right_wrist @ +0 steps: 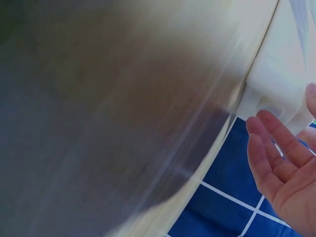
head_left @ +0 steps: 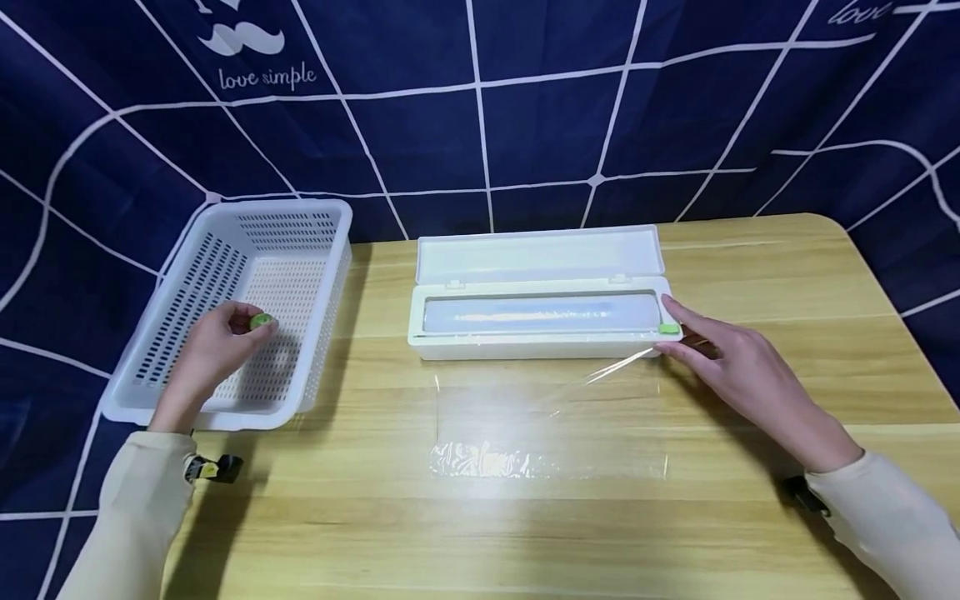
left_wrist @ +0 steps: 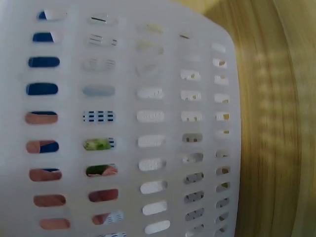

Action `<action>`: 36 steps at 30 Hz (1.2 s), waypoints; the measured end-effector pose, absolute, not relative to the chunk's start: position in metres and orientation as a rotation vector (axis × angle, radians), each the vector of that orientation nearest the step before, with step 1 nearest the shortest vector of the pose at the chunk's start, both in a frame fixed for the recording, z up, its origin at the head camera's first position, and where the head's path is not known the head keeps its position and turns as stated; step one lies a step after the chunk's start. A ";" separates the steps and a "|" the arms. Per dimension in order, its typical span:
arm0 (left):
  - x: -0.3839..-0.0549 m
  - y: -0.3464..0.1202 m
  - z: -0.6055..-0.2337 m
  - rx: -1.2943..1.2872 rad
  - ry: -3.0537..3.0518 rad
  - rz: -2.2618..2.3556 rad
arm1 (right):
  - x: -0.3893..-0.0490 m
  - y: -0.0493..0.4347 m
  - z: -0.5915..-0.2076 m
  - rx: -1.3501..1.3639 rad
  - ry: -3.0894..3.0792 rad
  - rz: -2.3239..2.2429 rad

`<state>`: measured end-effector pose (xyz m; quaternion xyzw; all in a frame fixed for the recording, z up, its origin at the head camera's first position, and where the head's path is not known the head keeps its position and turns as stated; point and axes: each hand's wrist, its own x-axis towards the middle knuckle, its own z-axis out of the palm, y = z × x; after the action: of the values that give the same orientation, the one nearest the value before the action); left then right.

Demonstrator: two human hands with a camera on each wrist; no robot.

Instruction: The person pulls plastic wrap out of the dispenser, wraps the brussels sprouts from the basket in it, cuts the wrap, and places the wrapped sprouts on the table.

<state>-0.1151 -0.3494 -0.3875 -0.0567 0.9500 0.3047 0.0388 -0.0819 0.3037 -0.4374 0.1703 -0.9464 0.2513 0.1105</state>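
Note:
Over the white slotted basket (head_left: pixel 341 275), my left hand (head_left: pixel 217 346) pinches a small round green thing (head_left: pixel 260 320), whose kind I cannot tell. Through the basket's slots in the left wrist view, green and pale patches of that thing (left_wrist: pixel 98 143) show beside the fingers. My right hand (head_left: pixel 738 367) grips the right end of a white cling film dispenser (head_left: pixel 540 347), thumb at the front corner and a finger at the back. Its lid (head_left: pixel 540 254) stands open, with the film roll (head_left: pixel 540 314) inside. A clear sheet of cling film (head_left: pixel 547 425) stretches from its front over the table.
A green slide cutter (head_left: pixel 668 329) sits at the dispenser's right front corner. The wooden table (head_left: pixel 480 542) has a rounded back right corner. Dark blue cloth (head_left: pixel 555 133) with white lines hangs behind and at both sides.

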 end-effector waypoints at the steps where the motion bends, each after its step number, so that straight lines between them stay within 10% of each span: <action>1: -0.114 -0.349 -0.387 -0.174 2.929 0.963 | -0.082 0.304 -0.437 0.499 -2.783 0.730; 36: -0.105 -0.300 -0.378 0.242 2.871 1.806 | -0.081 0.305 -0.438 0.493 -2.784 0.710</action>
<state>-0.1051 -0.3000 -0.3779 0.0706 0.8372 0.5267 -0.1292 -0.0811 0.3051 -0.4378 0.1679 -0.9489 0.2421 0.1130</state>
